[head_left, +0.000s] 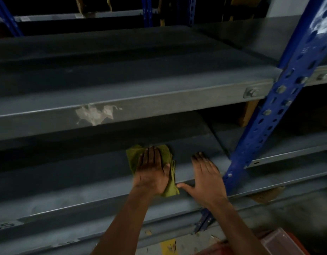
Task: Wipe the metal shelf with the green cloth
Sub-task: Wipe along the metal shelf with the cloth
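— Where's the green cloth (152, 168)?
— On the metal shelf (85, 173), flat under my left hand (151, 172), fingers straight, pressing it down.
— And the right hand (207, 178)?
— Just beside the cloth, fingers spread wide, palm flat on the shelf near the blue upright (269, 115), holding nothing.

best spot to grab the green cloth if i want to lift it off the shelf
Pinch the folded right edge of the green cloth, coming from the right. It bunches up there beside the left hand, which presses the middle flat on the metal shelf.
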